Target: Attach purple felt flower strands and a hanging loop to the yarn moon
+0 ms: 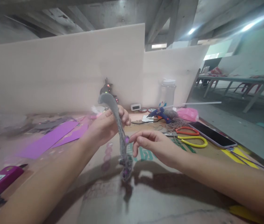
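My left hand (107, 124) is closed around a long curved grey piece (120, 133), which looks fuzzy and hangs down over the table. Its upper end is broad and bent to the left. Purple round bits (126, 172) show along its lower part. My right hand (155, 143) reaches in from the right with loosely bent fingers, the index fingertip at a purple dot (127, 140) on the piece's edge. Whether it presses or barely touches the dot, I cannot tell. Beneath both hands lies a printed cardboard sheet (103, 199). A row of pinkish round bits (108, 155) rests on it.
Purple sheets (50, 140) and a magenta power strip (3, 180) lie left. To the right are a blue glue gun (162, 114), grey yarn (176, 123), yellow-handled scissors (194, 141), a red handle (188, 130) and a phone (212, 133). A clear jar (167, 93) stands behind, by a white panel (75, 68).
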`<state>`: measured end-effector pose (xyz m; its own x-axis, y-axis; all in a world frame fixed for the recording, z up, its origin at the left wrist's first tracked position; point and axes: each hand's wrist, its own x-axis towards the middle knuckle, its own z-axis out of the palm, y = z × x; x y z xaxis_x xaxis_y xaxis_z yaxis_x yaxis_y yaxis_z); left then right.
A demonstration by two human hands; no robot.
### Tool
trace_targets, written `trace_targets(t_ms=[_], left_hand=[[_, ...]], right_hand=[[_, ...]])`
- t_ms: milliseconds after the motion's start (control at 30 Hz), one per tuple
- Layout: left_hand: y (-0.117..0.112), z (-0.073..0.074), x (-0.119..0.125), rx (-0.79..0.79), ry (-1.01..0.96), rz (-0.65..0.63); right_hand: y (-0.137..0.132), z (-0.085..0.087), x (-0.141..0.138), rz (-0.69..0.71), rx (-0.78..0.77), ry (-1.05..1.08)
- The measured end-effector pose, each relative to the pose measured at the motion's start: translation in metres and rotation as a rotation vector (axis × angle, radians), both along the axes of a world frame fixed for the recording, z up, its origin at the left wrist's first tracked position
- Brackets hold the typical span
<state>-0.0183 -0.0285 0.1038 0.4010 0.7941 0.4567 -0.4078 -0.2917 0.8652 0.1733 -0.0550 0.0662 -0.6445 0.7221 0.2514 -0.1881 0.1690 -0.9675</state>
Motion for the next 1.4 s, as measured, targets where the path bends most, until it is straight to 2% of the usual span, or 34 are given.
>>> trace_targets(t_ms=[133,267,533,700,933,1067,1200,1400], left_hand=[[-0.0029,-0.0030,0.0036,0.007,-0.017,-0.062],[-0.0035,-0.0078,0.0063,-0.029,0.040,-0.054],[-0.0053,-0.0020,-0.0004,-0.097,0.021,-0.067],[-0.0074,-0.0025,-0.0023,-0.118,0.009,-0.124],[-0.0072,-0.0066,0.0004,-0.105,0.056,-0.122],[-0.0068,-0.0085,0.0010,-0.106,0.055,-0.145],[-0.0067,-0.0066,-0.0014,-0.102,0.054,-0.177],[-0.0062,-0.0001,-0.0026,-0.092,0.029,-0.094]], right_hand=[[-0.0033,-0.0010,-0.0038,0.024,-0.056,-0.043],[-0.0036,-0.0005,-0.0057,0.029,-0.063,-0.062],[0.0020,0.0025,-0.0011,-0.079,0.019,0.034],[0.0004,0.0030,-0.0030,-0.040,0.006,0.039],[-0.0001,-0.0017,-0.0046,-0.015,0.038,-0.094],[-0.0024,-0.0010,-0.0049,0.041,-0.023,-0.012],[-0.0044,0.0027,-0.0041,-0.018,-0.038,0.032],[-0.0046,0.0037,-0.0026,-0.092,-0.004,0.044]])
